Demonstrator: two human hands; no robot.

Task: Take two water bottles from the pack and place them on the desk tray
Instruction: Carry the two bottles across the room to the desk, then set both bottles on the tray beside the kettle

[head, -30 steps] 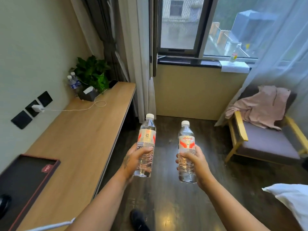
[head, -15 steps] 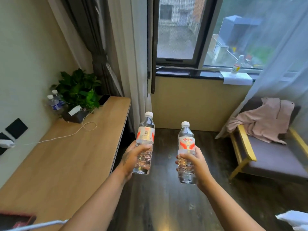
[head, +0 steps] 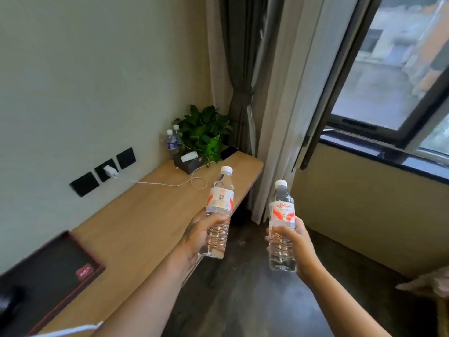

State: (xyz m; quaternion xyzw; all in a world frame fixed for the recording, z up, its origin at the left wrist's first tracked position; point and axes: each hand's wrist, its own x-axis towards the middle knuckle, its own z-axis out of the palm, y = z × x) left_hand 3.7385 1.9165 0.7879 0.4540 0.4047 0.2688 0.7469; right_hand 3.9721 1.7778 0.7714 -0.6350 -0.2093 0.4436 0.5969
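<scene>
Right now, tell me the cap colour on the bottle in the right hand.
White cap, seen in the head view, on the right hand's bottle.

Soft daylight enters through the window [head: 379,76] at right; motion blur smears the edges, and straight lines bow.

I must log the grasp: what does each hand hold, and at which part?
The left hand grips one water bottle around its lower body; the right hand grips another water bottle likewise, below the label.

Both forearms extended forward; left hand [head: 198,235] and right hand [head: 295,244] each closed around an upright clear plastic bottle.
</scene>
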